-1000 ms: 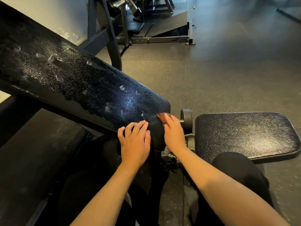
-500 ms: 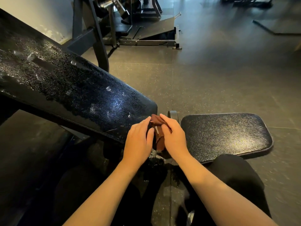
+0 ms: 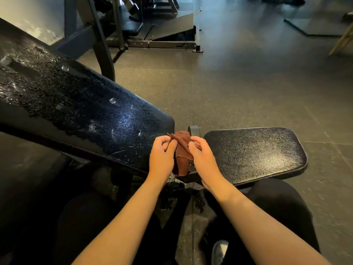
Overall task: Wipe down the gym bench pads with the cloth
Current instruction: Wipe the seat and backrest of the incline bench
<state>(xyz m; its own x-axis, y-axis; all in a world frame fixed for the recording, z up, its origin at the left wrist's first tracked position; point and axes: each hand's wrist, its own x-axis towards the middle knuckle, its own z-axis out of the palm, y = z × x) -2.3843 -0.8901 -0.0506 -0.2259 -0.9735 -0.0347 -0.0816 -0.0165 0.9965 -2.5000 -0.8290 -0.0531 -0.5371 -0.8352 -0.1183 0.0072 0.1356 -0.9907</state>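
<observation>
Dark rubber floor (image 3: 238, 83) fills the gym room, and a black steel machine (image 3: 133, 25) stands at the far side near a pale wall (image 3: 28, 12). Closer to the camera, a long black back pad (image 3: 86, 111) runs at a slope from the upper left down to the middle. Its surface is covered with many small drops and shines wet. Just beside its lower end lies a shorter black seat pad (image 3: 254, 153), which is flat and has a grainy surface. Between the two pads there is a narrow gap, and a round black knob (image 3: 193, 130) stands at the far side of this gap.

A brown cloth (image 3: 182, 150) is bunched up over this gap, between both hands, and hangs down a little. The left hand (image 3: 162, 157) pinches the upper edge of the cloth with curled fingers, at the lower end of the back pad. The right hand (image 3: 204, 159) grips the other side of the cloth, also with curled fingers, at the near corner of the seat pad. Only the cloth is between the two hands. Below them are legs (image 3: 282, 203) in black trousers, and one grey shoe (image 3: 219, 249) shows at the bottom edge.
</observation>
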